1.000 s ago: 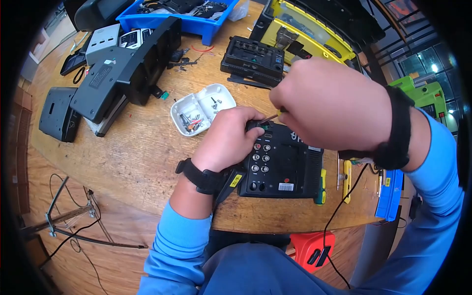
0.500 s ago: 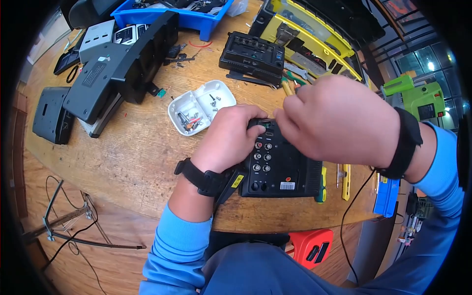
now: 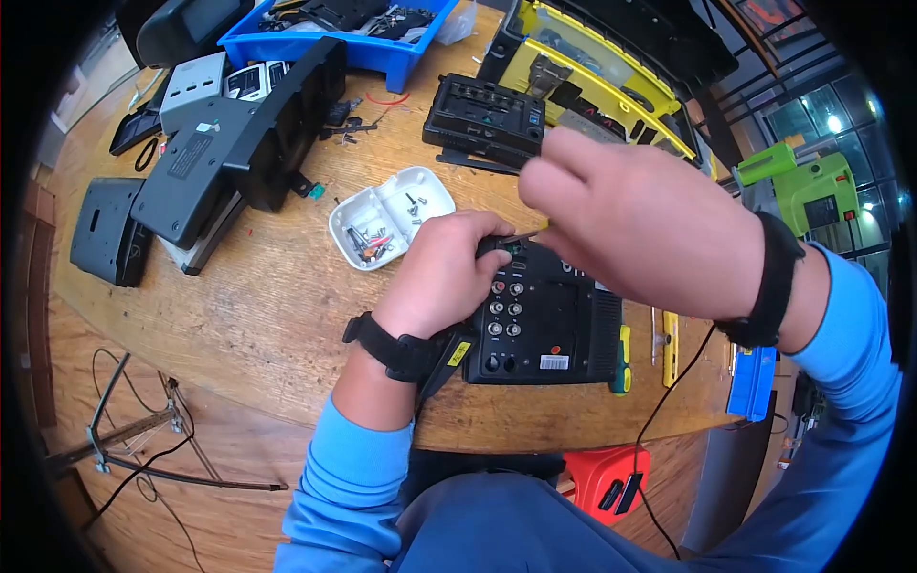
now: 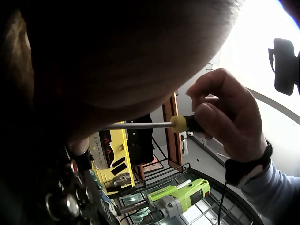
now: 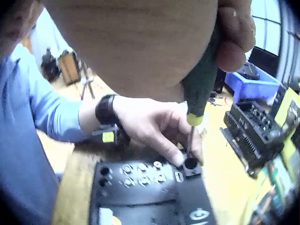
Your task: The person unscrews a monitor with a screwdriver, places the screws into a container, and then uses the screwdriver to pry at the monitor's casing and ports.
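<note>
My right hand (image 3: 640, 220) holds a screwdriver (image 5: 200, 89) by its dark green handle, just below a yellow collar. Its thin metal shaft (image 4: 140, 125) runs to the far left corner of a black electronic device (image 3: 583, 334) lying on the table. Rows of round metal sockets and a barcode label show on the device's upper face. My left hand (image 3: 444, 263) grips that same corner, thumb on the face and fingers over the far edge, close around the screwdriver's tip. In the right wrist view the thumb sits beside a round-holed socket (image 5: 191, 164). The very tip is hidden.
A white two-part box (image 3: 401, 181) with screws stands behind my left hand. Another black device (image 3: 485, 115) and a yellow toolbox (image 3: 611, 95) are farther back. Black housings (image 3: 191, 181) fill the left side. A green-yellow screwdriver (image 3: 622, 361) and yellow cutter (image 3: 671, 349) lie at right.
My right hand has turned at the wrist and lifted slightly, so the screwdriver's shaft shows again in the head view. My left hand has kept its place on the device's corner.
</note>
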{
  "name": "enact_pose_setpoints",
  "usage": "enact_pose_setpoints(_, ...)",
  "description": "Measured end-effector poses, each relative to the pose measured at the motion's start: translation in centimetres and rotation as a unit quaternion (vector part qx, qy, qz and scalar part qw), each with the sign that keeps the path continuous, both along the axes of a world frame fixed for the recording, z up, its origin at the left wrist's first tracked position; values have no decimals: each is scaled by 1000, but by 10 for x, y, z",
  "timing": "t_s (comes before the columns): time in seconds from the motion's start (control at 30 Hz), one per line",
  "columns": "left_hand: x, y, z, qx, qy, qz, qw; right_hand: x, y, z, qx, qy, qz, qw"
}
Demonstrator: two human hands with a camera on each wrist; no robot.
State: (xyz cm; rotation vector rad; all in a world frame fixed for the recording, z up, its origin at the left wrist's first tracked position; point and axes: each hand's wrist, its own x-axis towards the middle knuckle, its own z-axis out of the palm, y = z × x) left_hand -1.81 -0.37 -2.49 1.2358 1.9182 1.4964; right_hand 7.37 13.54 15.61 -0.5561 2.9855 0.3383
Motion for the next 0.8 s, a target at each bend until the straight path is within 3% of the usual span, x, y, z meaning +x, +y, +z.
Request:
enact_pose_setpoints(0.07, 0, 1, -2, 7, -5, 1, 1000, 2, -6, 1, -133, 33, -62, 989)
enact_pose_setpoints(0.2, -1, 4, -14, 60, 26, 8, 998, 3, 5, -14, -197, 85, -36, 976)
enact_pose_setpoints(0.3, 0, 0, -5, 22, 1, 8, 1000, 6, 13, -34, -230, 150, -7, 962)
enact_pose_setpoints(0.4, 0, -2, 2, -8, 10, 6, 1000, 13, 7, -61, -370, 262, -106, 885)
enact_pose_setpoints(0.5, 1, -2, 8, -17, -3, 14, 1000, 17, -1, -82, -406, 256, -168, 861)
enact_pose_setpoints(0.63, 1, -1, 6, -9, -12, 16, 1000, 15, -3, -88, -373, 324, -94, 864)
enact_pose_setpoints(0.67, 1, -2, 8, -17, -11, 12, 1000, 15, -3, -89, -374, 324, -95, 864)
enact_pose_setpoints(0.73, 0, -1, 8, -25, -10, 6, 1000, 17, 0, -93, -448, 334, -130, 819)
enact_pose_setpoints(0.8, 0, -1, 5, -23, -9, 6, 1000, 18, 4, -92, -436, 331, -105, 830)
